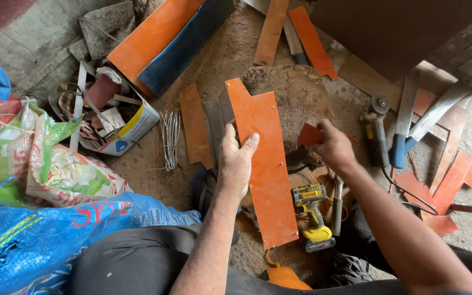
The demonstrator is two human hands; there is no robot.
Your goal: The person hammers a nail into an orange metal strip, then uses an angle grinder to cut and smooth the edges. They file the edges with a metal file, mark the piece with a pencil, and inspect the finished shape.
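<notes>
My left hand (236, 161) grips a long orange plastic sheet (266, 164), thumb across its face, held upright over my lap. The sheet has a notched top edge and several small holes. A flat grey metal blade (214, 123) lies just left of the sheet. My right hand (331, 146) pinches a small red-orange offcut (310, 134) just right of the sheet, above a round wooden stump (296, 93). A yellow-and-black cordless drill (311, 210) lies on the ground below my right hand.
An angle grinder (379, 128) and metal blades with blue handles (405, 120) lie at right among orange scraps (454, 180). A cardboard box of clutter (118, 123), a wire bundle (170, 136) and woven sacks (55, 175) sit at left. Orange strips (271, 30) lie beyond the stump.
</notes>
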